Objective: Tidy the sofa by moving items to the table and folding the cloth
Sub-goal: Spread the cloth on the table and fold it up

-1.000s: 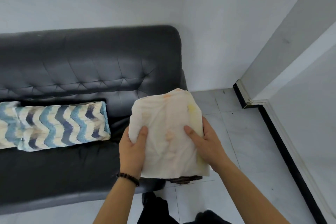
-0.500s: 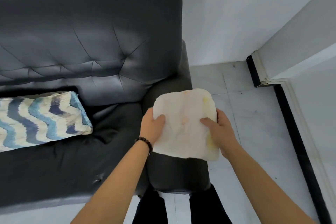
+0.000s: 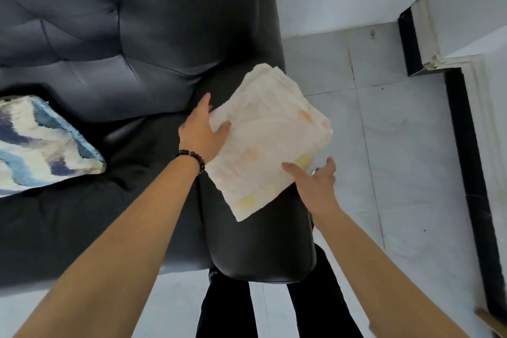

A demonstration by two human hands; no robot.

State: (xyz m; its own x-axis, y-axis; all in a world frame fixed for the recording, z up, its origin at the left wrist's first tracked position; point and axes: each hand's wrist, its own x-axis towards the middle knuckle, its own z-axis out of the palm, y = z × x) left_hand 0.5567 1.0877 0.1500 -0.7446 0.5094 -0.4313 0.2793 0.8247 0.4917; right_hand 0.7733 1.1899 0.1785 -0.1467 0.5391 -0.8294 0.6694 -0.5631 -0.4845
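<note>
A folded cream cloth (image 3: 270,140) with faint yellow and orange marks lies tilted across the black sofa's right armrest (image 3: 263,250). My left hand (image 3: 201,132) holds the cloth's left edge, thumb on top, with the cloth lying over the other fingers; the index finger points straight up beside it. My right hand (image 3: 315,186) is at the cloth's near right corner, fingers spread and straight, thumb lying on the fabric. The table is out of view.
A blue-and-white wave-patterned cushion (image 3: 41,145) lies on the sofa seat (image 3: 82,217) at the left. Pale floor tiles (image 3: 397,151) run right of the armrest to a wall with black skirting (image 3: 466,145). My dark trouser legs stand below the armrest.
The cloth went from held upright in front of me down onto the armrest, turning clockwise. My right hand's grip has loosened to spread fingers. My view tipped downward and closer.
</note>
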